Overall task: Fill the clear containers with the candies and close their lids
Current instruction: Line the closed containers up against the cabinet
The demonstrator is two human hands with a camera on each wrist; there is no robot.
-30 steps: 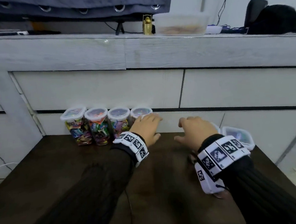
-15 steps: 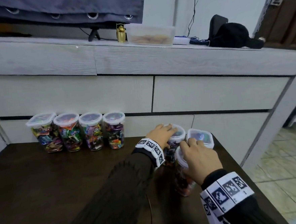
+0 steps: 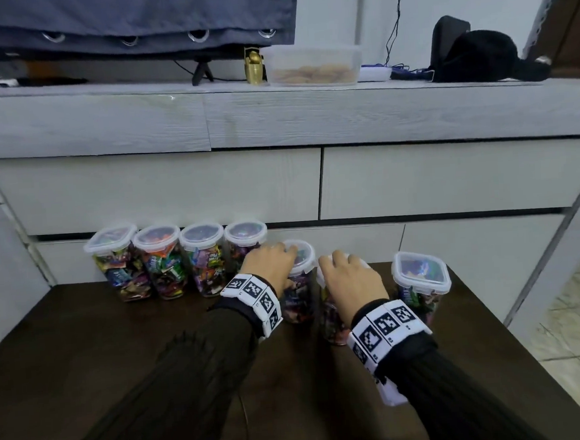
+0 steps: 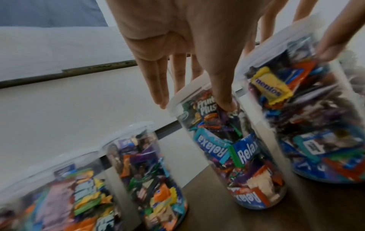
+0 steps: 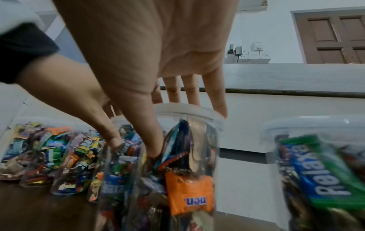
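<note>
On the dark table (image 3: 86,371), seven lidded jars full of wrapped candies stood near the far edge, against the white drawer front (image 3: 163,191). Four jars (image 3: 178,260) made a tight row at the back left, touching one another. The left hand (image 3: 271,264) came down over the fifth jar (image 3: 302,298), just right of that row; in the left wrist view the fingers (image 4: 160,84) lay pressed together over the lid's rim and the thumb (image 4: 223,93) pressed the jar's near wall below the lid, so the hand clasped the jar top. The right hand (image 3: 350,286) covered the sixth jar (image 3: 332,323), which stood just beside the fifth and a little nearer the person. From the right wrist view its fingers (image 5: 215,96) were slightly spread over the far rim of the lid (image 5: 187,111) and the thumb (image 5: 150,137) pressed the near wall. The square jar (image 3: 420,289) stood apart to the right, near the table's right edge, with a narrow gap between it and the right hand. Its lid was shut, as were the lids on the back row. Bare tabletop lay open in front of the jars, under both dark sleeves (image 3: 176,382), and at the left. Beyond the right edge was tiled floor (image 3: 573,320).
</note>
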